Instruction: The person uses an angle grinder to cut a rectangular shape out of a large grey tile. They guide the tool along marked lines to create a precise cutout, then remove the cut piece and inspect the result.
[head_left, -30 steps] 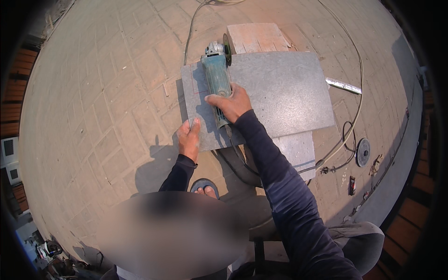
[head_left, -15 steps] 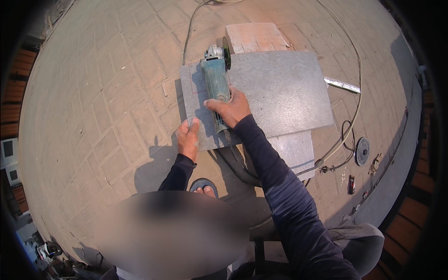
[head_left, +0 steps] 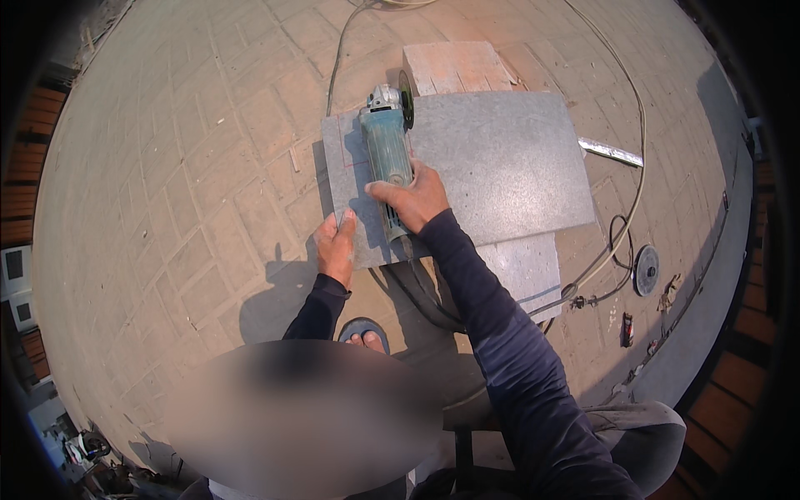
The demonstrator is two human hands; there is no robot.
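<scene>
My right hand (head_left: 414, 196) is wrapped round the body of a teal angle grinder (head_left: 386, 148). The grinder's thin cutting disc (head_left: 406, 98) stands upright at the far edge of a grey tile (head_left: 500, 162). Red lines are marked on the tile near its left end. At the near left corner of the tile, my left hand (head_left: 336, 248) grips the edge with the thumb on top; its other fingers are partly hidden. The grinder's dark cable (head_left: 425, 296) runs from its near end toward my legs.
Under the tile lie a pale block (head_left: 457, 67) at the far side and a light slab (head_left: 529, 271) at the near side. A metal strip (head_left: 612, 152), a loose round disc (head_left: 647, 270) and a long cord (head_left: 642, 125) lie to the right. My sandalled foot (head_left: 364, 335) is close by.
The grinder has shifted very slightly toward me, its disc dropping a little in the picture. Both hands keep their grip, and the tile stays in place.
</scene>
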